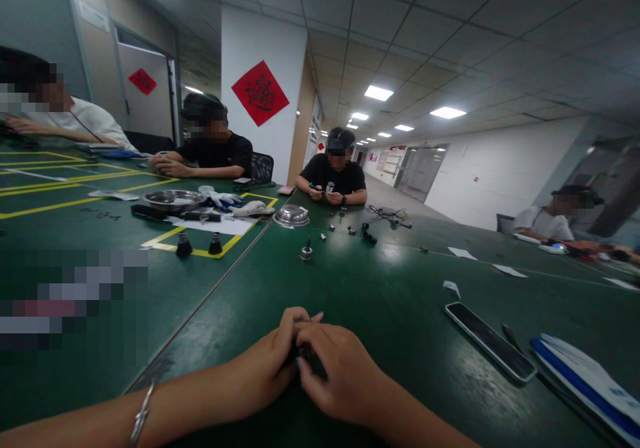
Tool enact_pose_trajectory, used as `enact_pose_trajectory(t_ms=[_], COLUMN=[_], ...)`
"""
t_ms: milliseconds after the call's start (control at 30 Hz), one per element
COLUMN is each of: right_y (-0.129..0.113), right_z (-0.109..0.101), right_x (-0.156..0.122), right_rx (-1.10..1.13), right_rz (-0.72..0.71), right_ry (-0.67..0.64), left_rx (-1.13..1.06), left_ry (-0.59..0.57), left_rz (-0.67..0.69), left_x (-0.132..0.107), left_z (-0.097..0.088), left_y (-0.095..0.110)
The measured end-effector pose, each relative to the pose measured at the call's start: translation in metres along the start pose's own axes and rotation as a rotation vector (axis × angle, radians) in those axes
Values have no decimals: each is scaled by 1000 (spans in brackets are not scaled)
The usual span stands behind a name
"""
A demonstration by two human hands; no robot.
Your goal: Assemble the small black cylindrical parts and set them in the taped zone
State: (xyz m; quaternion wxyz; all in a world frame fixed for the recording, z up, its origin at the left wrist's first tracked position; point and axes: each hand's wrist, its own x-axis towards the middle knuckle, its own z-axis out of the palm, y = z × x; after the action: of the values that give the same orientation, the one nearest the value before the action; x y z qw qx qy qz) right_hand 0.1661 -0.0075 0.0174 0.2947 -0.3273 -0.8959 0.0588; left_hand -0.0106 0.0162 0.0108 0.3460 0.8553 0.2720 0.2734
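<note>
We log the green table (400,301): steel dish (291,216) and cables (390,217) toward its far edge, upright metal part (306,253) beyond our hands, phone (490,341) well to the right. Our left hand (275,365) and right hand (343,368) meet, fingers bent, grasping a small dark piece (305,351), mostly hidden between them.
</note>
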Motion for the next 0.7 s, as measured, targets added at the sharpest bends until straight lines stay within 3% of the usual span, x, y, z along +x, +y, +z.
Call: enact_pose_trajectory(t_ms=[133,233,433,567,700], right_y=[-1,-1,3,4,-2], right_z=[-2,-5,-3,-3,-2], right_x=[1,2,4,3,3], right_rx=[6,-23,-183,-183,-154], right_rz=[-32,-91,-87,-140,-113], right_ry=[70,105,103,68,82], left_rx=[-112,-242,-201,-319,-372], left_ry=[162,174,33,-74,-61], left_rz=[-42,-66,-85,-112,-85], left_x=[4,7,6,7,7], left_z=[8,10,1,-1,1], left_y=[-15,-19,-3,-4,-8])
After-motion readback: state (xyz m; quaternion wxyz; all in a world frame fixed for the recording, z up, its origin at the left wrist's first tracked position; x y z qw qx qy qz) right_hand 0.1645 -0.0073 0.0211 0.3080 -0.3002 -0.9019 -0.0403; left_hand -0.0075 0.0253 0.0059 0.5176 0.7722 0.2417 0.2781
